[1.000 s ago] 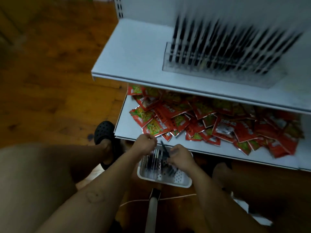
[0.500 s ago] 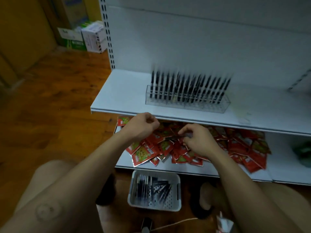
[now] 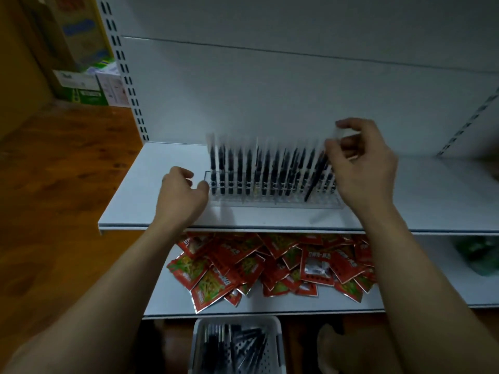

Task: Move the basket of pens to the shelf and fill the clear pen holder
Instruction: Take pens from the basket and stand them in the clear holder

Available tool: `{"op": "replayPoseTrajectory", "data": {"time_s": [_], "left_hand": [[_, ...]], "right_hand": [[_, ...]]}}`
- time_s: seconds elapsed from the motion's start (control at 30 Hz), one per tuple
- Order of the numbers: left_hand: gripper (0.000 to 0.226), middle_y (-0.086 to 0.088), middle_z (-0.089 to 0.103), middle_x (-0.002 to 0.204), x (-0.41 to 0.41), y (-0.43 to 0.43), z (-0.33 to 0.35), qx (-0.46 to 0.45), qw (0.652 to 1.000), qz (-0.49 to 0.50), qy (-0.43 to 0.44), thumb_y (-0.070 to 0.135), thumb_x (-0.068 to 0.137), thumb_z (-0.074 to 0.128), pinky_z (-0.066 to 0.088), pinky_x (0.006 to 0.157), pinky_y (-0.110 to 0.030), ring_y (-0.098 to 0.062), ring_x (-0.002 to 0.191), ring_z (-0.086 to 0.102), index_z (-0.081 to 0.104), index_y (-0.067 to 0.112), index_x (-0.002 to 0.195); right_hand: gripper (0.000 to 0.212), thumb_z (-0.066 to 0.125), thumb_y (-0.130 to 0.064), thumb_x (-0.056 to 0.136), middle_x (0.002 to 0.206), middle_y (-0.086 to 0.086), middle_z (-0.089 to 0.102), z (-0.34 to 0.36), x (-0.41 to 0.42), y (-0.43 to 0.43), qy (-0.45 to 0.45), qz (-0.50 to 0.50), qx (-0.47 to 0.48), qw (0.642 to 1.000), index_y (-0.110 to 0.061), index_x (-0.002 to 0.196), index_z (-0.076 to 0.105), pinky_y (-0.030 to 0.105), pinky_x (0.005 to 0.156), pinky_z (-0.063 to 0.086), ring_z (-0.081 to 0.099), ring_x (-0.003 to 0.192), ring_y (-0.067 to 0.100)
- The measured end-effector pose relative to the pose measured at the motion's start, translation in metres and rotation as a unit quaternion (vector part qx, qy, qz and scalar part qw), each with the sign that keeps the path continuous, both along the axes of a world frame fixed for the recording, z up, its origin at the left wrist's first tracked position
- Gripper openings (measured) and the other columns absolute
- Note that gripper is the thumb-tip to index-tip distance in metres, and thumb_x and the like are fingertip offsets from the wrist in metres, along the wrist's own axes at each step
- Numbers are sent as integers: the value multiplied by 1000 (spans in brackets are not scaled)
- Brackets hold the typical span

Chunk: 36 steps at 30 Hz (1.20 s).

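Motion-blurred pens [image 3: 231,168] in clear pen holder [image 3: 270,204], basket [image 3: 237,320] cut off by bottom edge, green object [image 3: 478,255] at right indistinct

The shelf [image 3: 151,190] carries a clear pen holder [image 3: 270,203]; lower shelf [image 3: 172,298], packets [image 3: 270,265].

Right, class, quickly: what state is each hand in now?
Left hand: fingers curled beside the clear pen holder; any grip cannot be told.
Right hand: pinches a black pen, tilted over the holder.

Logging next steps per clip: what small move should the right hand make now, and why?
Probably straighten the pen and lower it into the right end of the clear holder: the right hand pinches it tilted, tip down by the holder, while the left hand sits by its left end.
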<state>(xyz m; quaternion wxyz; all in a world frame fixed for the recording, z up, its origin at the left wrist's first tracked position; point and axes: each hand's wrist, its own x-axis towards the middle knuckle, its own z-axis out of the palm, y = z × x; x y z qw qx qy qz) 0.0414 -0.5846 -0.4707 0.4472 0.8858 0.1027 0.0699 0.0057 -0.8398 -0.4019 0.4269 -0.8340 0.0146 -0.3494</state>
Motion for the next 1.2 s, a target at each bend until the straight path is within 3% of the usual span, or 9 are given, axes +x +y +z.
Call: {"op": "replayPoseTrajectory", "data": {"time_s": [0.13,0.3,0.4,0.6,0.87,0.97,1.1,1.2], "left_hand": [[42,-5,56,120,17,-1,-3,-27,999,0,36,32,94,58,40,79,-32,-18,92,49,48,13,130],[39,7,52,91,26,-6,-9,-43,998,-16,36,31,95,57,36,58,-21,-2,71,48,49,13,129],[34,13,49,83,32,-8,-15,-50,998,-15,42,29,94,58,38,58,-22,-2,73,47,51,13,123],[31,15,51,84,32,-5,-17,-53,997,-20,44,31,94,58,40,60,-24,-2,75,49,52,16,120],[45,-2,56,118,12,-3,-11,-17,999,-23,25,40,92,60,41,79,-31,-18,99,52,50,13,128],[49,-5,54,125,-6,-1,-7,2,1000,-21,-6,37,90,63,44,84,-32,-19,103,55,48,12,129],[43,-1,55,119,-42,-3,-7,-6,999,-23,-22,35,90,63,48,78,-34,-17,93,58,49,15,125],[32,3,58,108,-71,-7,-13,-13,999,-47,-2,34,92,61,52,69,-30,-14,88,60,51,19,118]], "right_hand": [[20,65,-24,90,81,0,67,-4,22,-7,-56,-19,14,998,-24,110,61,27,71,55,67,75,12],[20,65,-22,90,78,-14,62,-18,34,-7,-62,-12,13,998,-22,110,61,17,70,52,64,72,2],[19,66,-19,89,79,-19,60,-27,39,-6,-43,-3,-14,999,-21,108,64,10,70,48,60,70,-5],[29,57,-11,92,101,2,64,-43,36,-8,41,26,-128,991,-20,118,65,23,76,46,56,84,9],[50,57,-12,91,104,-1,60,-41,12,-7,65,5,-127,990,-30,136,51,24,78,44,55,85,11],[47,58,-12,90,101,0,60,-40,-1,-1,80,10,-114,990,-28,134,54,23,79,43,55,81,12],[32,57,-11,92,97,0,65,-43,-24,13,114,45,-103,987,-22,121,64,31,81,51,58,83,15],[24,57,-12,94,90,-5,66,-54,-43,27,196,102,-95,971,-20,113,68,24,69,50,60,74,13]]}}
